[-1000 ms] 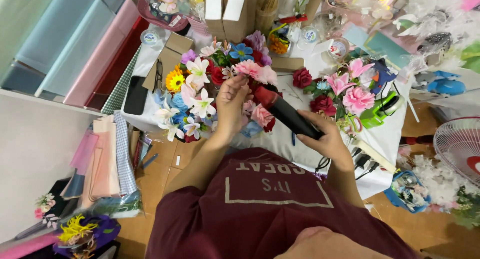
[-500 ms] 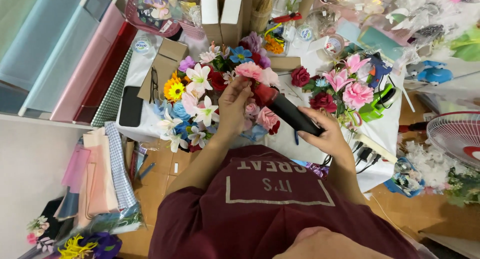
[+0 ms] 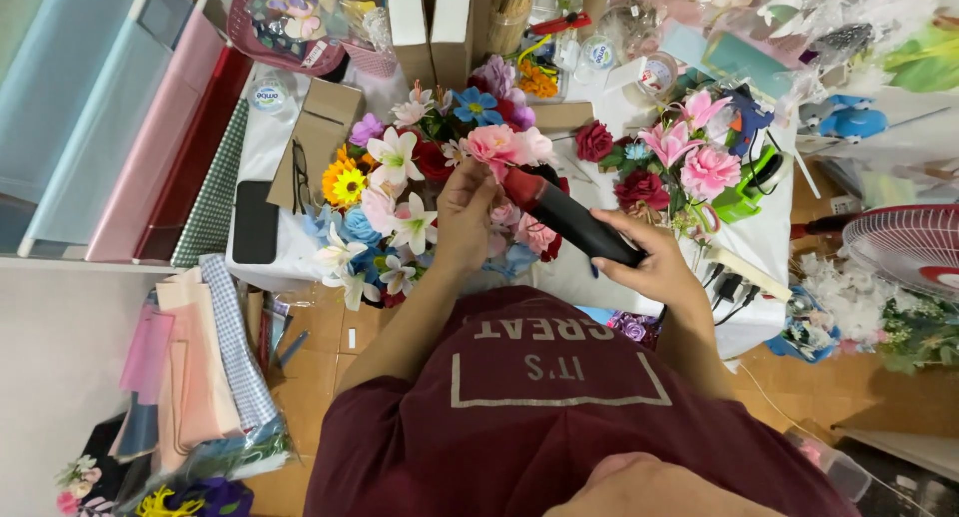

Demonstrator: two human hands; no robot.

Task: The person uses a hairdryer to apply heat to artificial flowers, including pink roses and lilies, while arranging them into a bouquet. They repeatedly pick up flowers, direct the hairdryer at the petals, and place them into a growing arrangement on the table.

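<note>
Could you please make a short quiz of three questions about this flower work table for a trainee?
1. True or false: the right hand holds a black tool with a red tip.
2. Which flower does the left hand touch? A) pink flower B) yellow flower C) blue flower
3. What dark flat thing lies at the table's left edge?

Key: 1 true; 2 A; 3 a phone.

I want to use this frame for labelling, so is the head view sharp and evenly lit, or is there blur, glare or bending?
Head view: bright, even light with soft shadows; the left hand, the right hand and the black tool are sharp; mild glare on the white table; wide-lens bending curves the edges, as at the fan.
</note>
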